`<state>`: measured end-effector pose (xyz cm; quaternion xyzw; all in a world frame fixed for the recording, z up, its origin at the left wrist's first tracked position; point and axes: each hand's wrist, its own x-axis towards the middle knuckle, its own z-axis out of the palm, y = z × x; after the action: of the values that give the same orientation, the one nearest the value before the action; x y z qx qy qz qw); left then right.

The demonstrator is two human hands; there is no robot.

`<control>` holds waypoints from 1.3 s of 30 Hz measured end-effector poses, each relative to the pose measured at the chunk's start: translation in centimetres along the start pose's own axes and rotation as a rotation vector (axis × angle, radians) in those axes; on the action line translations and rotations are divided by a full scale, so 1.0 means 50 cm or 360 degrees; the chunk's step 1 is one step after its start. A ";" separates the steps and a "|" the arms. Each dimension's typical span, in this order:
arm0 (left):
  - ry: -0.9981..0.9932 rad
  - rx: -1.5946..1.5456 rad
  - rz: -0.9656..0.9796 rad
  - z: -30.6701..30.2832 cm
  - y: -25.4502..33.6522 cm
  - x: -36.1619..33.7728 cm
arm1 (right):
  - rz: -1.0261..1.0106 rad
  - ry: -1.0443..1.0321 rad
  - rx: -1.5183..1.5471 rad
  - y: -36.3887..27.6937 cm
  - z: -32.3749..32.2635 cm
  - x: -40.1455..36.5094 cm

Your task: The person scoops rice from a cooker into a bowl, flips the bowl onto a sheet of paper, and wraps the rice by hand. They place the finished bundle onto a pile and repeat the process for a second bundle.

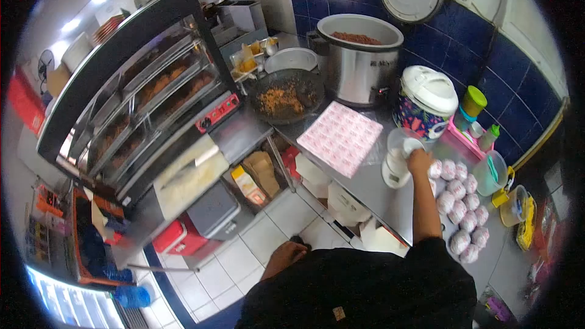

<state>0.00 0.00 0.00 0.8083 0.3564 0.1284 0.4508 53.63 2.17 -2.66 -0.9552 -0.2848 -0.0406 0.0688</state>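
Observation:
My right hand (419, 162) reaches over the counter, its fingers closed on a small white cup (413, 144). Just beside the cup, a clear plastic container (397, 138) sits on or against a white kitchen scale (395, 176). Several round bundles wrapped in white printed paper (458, 207) lie right of my forearm. A stack of pink-and-white printed wrapping paper (341, 137) is left of the scale. Low by my body, my left hand (285, 260) has its fingers curled; a dark shape touches or lies behind it, and I cannot make out what it holds.
A wok with brown crumbly food (281, 100), a large steel pot (359, 61) and a white-lidded rice container (428, 94) line the back. A glass food display case (146, 91) stands left. A pink tray (463, 143) and a clear tub (491, 173) are at right.

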 end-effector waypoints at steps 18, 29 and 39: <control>-0.1024 -0.2391 -0.0500 -0.247 0.184 0.809 | -0.1385 0.0149 0.1036 -0.506 -0.324 -0.050; -0.0692 -0.2912 0.0022 -0.449 0.087 1.100 | -0.1232 0.0408 0.0697 -0.589 -0.562 0.450; -0.0302 -0.2961 0.0514 -0.505 0.074 1.279 | -0.0629 -0.1047 -0.0785 -0.786 -0.248 0.820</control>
<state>33.93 59.07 9.95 0.1713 -0.0431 0.3554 0.9179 65.78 54.88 18.62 -0.8325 -0.4503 0.1860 -0.2639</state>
